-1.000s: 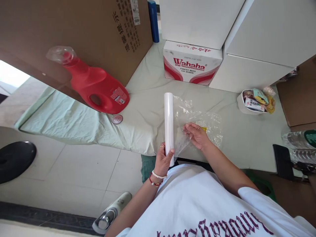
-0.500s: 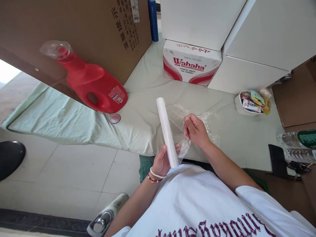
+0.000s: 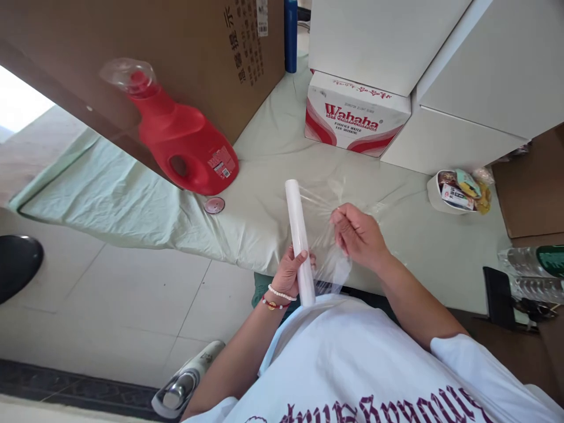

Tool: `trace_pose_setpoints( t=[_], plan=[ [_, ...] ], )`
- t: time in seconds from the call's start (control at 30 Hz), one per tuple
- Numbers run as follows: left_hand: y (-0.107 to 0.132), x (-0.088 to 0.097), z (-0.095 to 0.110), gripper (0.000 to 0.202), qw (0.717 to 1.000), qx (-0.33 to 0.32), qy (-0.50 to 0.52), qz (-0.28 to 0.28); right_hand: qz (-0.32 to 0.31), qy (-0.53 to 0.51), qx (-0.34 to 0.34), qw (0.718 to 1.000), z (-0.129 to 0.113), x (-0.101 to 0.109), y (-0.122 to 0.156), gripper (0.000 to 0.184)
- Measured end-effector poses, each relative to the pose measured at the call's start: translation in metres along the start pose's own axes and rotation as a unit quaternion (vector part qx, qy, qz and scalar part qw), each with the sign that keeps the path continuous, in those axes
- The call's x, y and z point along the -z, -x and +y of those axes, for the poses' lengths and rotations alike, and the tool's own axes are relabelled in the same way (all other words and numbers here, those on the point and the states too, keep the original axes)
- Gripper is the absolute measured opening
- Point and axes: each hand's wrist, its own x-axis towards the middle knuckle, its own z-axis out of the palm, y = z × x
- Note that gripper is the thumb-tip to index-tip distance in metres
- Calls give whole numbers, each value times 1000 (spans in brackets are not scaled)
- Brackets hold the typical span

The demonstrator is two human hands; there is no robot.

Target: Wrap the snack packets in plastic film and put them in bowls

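Observation:
My left hand (image 3: 291, 273) is wrapped round the lower part of a white roll of plastic film (image 3: 296, 217), its thumb lying across the front. The roll stands nearly upright in view, slightly tilted. From its right side a clear sheet of plastic film (image 3: 324, 252) stretches across to my right hand (image 3: 359, 235), whose fingers are closed in a pinch on it. The sheet is gathered where I grip it and creased in between. Its outline is hard to make out against the pale green cloth.
A red jug (image 3: 187, 141) leans against a large cardboard box (image 3: 194, 47) at the left, near a pink round disc (image 3: 214, 204). Behind stands a Wahaha carton (image 3: 356, 114) by white cabinets (image 3: 476, 88). A white bowl of packets (image 3: 436, 194) and plastic bottles (image 3: 520, 261) are at the right.
My right hand has moved slightly to the right, and the film between it and the roll is more tightly stretched. My left thumb now lies over the roll. The camera view has shifted a little.

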Motion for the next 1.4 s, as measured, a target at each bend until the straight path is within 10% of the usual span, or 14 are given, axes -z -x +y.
trace_pose_setpoints(
  t=[0.53, 0.73, 0.9, 1.17, 1.27, 1.4],
  plan=[
    [3, 19, 22, 50, 988, 76, -93, -94, 102, 40, 7, 994, -1, 35, 10, 43],
    [-1, 19, 20, 47, 998, 56, -17, 15, 98, 37, 2, 994, 1, 38, 17, 43],
    [-10, 14, 8, 56, 969, -36, -215, 117, 120, 56, 0, 991, 9, 45, 21, 41],
    [-2, 26, 68, 60, 954, -73, -265, 115, 221, 15, -52, 974, 56, 50, 21, 42],
    [-4, 26, 94, 58, 892, -86, -420, 143, 237, -21, -72, 969, 77, 33, 9, 45],
    [-23, 39, 141, 51, 722, -120, -653, 196, 220, -78, -105, 967, 95, -4, -4, 44]
  ],
)
